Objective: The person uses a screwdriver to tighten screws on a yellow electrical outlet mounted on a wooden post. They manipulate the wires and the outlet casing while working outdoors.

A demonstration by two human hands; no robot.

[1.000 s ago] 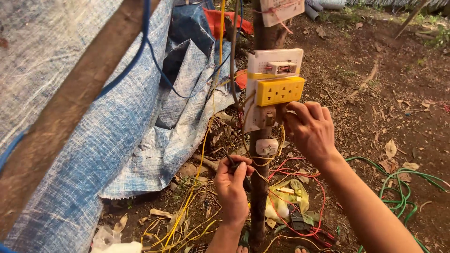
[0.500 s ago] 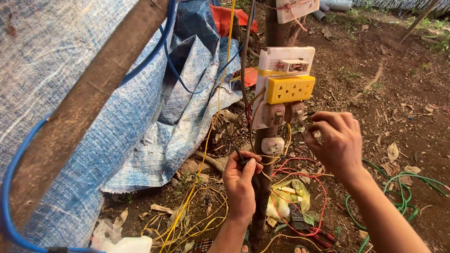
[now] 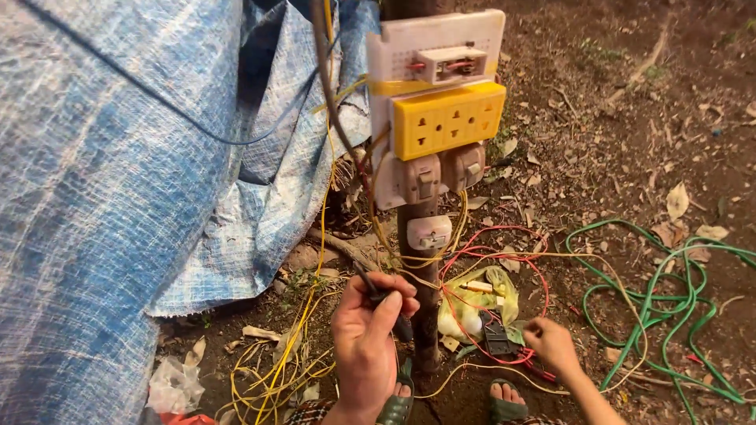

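Left hand (image 3: 368, 334) pinches a thin dark cable (image 3: 376, 293) beside the rough wooden post (image 3: 421, 291); right hand (image 3: 551, 344), fingers curled, touches tangled red wires (image 3: 504, 256) on the dirt ground (image 3: 614, 149)

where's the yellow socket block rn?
Head view, upper centre: the yellow socket block is fixed on the post, just under the white board and above two beige switches, well above both hands.

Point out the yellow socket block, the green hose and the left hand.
yellow socket block (image 3: 447, 120), head view, middle of its front face.
green hose (image 3: 657, 295), head view, a loop lying on the ground.
left hand (image 3: 366, 338), head view, back of the hand.
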